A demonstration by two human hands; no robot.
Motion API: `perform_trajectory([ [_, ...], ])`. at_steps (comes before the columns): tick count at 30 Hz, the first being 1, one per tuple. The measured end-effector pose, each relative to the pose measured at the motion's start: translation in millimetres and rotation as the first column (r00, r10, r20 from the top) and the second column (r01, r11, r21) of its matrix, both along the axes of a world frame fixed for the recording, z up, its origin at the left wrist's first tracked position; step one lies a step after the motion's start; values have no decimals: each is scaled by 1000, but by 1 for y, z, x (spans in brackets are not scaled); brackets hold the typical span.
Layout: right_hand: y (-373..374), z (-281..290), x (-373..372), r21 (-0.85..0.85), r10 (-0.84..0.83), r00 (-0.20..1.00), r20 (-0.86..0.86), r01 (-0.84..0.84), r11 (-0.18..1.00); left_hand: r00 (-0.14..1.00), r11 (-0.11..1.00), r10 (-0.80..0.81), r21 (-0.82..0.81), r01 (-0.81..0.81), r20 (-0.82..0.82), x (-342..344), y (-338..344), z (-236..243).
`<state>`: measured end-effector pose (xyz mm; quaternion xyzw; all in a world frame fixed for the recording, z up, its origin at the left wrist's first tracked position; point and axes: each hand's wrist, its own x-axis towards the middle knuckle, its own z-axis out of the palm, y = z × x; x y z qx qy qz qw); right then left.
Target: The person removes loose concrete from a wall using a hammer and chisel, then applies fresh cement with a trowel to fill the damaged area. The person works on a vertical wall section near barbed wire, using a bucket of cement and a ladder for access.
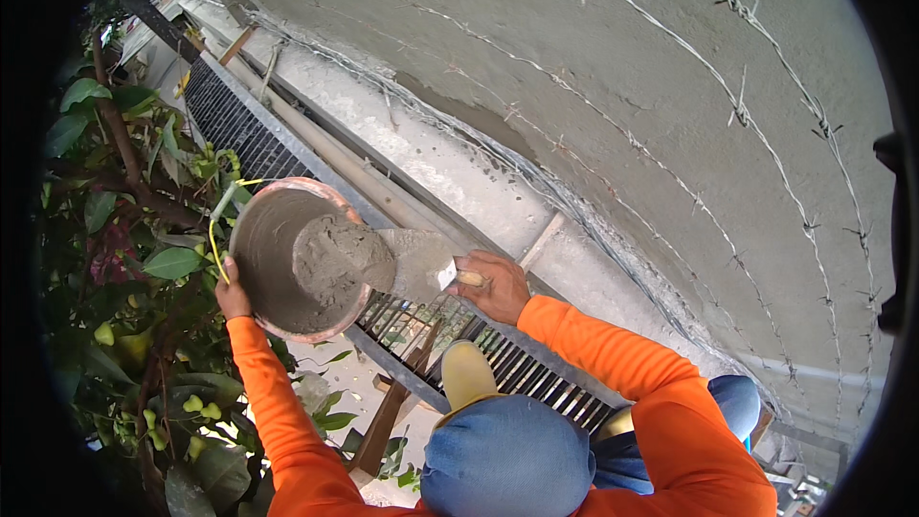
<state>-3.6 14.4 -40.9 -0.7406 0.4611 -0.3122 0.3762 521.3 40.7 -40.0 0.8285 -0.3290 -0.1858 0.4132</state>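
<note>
My left hand (233, 295) grips the left side of a round bucket (251, 239), beside its yellow wire handle (214, 241). The bucket tilts, so its inside faces me, and grey wet mortar (335, 254) coats its walls and lies heaped in it. In my right hand (500, 287) is a trowel, closed round its wooden handle (470, 279). Its mortar-smeared blade (418, 263) reaches over the bucket's right rim, with the tip against or in the mortar; which of the two I cannot tell.
Under me runs a slatted metal walkway (392, 321) with gaps between its bars. Several strands of barbed wire (632, 139) stretch before the grey rendered wall (574, 48) on the right. Leafy branches (177, 263) crowd the left. My bent knee (507, 460) and yellow boot (466, 373) are close below the bucket.
</note>
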Motion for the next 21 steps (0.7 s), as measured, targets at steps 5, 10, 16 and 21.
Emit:
perform_trajectory([
  [5,26,-15,-70,-24,-219,975,-38,218,976,998,994,-11,-107,4,-65,23,-2,1],
  [10,58,-34,-161,60,-363,922,-136,373,926,772,734,295,-651,194,563,-123,-38,94],
  [16,96,-51,-230,24,-531,831,-167,542,840,499,823,-565,-489,289,-657,-413,-133,-44],
  [21,103,-76,-254,22,-615,775,-143,624,781,325,842,15,187,506,-946,-517,-181,-169],
])
